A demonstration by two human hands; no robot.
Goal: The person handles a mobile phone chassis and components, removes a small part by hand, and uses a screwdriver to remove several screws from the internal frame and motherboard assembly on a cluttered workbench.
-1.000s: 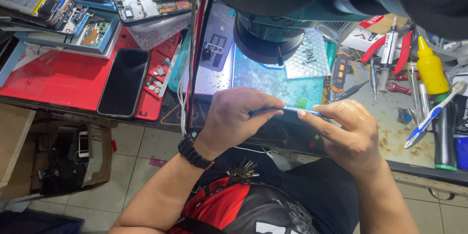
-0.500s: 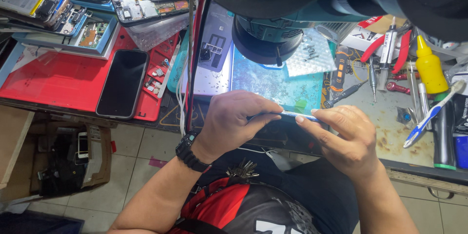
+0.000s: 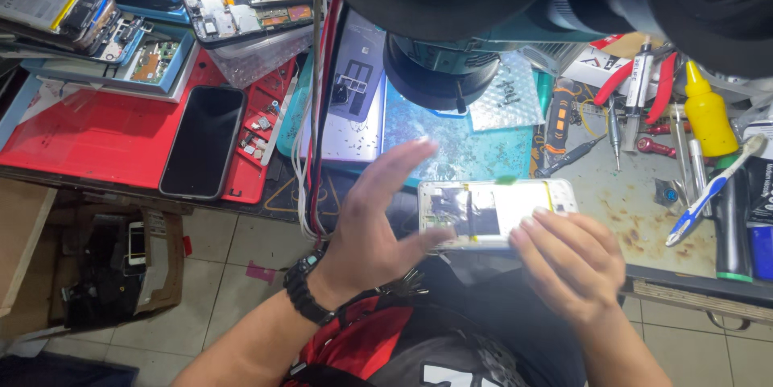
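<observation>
While right hand (image 3: 573,262) grips the opened phone (image 3: 493,211) from 5 o'clock, left hand (image 3: 378,222) hovers open (blurred) at its 9 o'clock.

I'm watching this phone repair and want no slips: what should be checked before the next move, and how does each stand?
1. Opened white phone gripped: ok, right hand holds its lower edge.
2. Left hand steady: not ok, open and blurred beside the phone.
3. Phone's insides facing up: ok.
4. Tool in hand: not ok, neither hand holds one.
5. Phone supported by the bench: cannot tell.
</observation>
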